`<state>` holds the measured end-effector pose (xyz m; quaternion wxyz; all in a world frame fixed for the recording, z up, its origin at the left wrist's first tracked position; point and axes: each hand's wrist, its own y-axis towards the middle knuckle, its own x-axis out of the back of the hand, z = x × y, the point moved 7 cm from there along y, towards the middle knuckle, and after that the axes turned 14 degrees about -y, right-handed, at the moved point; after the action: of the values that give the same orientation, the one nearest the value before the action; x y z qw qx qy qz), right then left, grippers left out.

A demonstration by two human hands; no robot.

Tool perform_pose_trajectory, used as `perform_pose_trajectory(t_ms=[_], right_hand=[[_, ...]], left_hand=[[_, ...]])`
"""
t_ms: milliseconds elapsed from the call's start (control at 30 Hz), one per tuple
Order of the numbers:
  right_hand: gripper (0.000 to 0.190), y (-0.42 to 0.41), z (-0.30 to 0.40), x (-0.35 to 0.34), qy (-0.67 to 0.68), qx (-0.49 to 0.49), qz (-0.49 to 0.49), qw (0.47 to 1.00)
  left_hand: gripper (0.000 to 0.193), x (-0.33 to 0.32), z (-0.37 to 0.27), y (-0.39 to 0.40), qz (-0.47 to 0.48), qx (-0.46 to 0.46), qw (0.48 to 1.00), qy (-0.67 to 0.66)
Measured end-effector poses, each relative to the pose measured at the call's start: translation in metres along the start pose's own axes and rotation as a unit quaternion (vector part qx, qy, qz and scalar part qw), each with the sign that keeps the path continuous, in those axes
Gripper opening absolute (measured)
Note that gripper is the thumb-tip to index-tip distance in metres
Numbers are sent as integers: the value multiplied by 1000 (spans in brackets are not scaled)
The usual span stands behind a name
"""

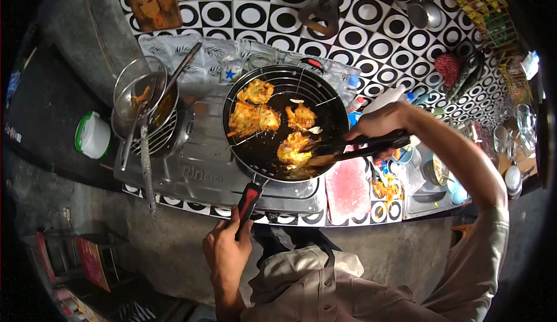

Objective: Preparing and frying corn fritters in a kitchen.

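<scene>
A dark frying pan (256,148) with oil and a wire rack (283,82) along its far side sits on a metal stove. My left hand (228,243) grips its black and red handle (249,204). My right hand (380,124) holds dark tongs (370,145) that reach in over the pan's right rim. Their tips are at a golden fritter (293,150) near the pan's lower right; whether they pinch it I cannot tell. Another fritter (301,116) lies just above it, and several more fritters (254,117) rest at the left, partly over the rack's wires.
Left on the stove (196,148) stands a pan with strainers (141,91) and long-handled utensils. A white tub with a green rim (93,135) is further left. Right of the pan lie a pinkish board (348,189) and orange scraps (385,191); bottles stand behind.
</scene>
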<state>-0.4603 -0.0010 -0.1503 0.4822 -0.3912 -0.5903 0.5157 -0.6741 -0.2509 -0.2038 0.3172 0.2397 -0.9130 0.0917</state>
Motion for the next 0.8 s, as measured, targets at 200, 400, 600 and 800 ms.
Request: perform_pose_trajectory(t_ms=[200,400,600,800], right_hand=[[49,8,-7,-3,-6,12,41,999],[47,15,9,-9,0,21,10,1000],[49,19,2,-4,-38,46,46,997],[41,23,20,-10,-112,99,61,987]], left_hand=[[38,2,3,1,-19,-11,999,-24],[36,-4,4,-4,-28,-6,1000,8],[37,-5,3,-8,-38,-1,999,-5],[39,-7,1,-10,-37,18,999,1]])
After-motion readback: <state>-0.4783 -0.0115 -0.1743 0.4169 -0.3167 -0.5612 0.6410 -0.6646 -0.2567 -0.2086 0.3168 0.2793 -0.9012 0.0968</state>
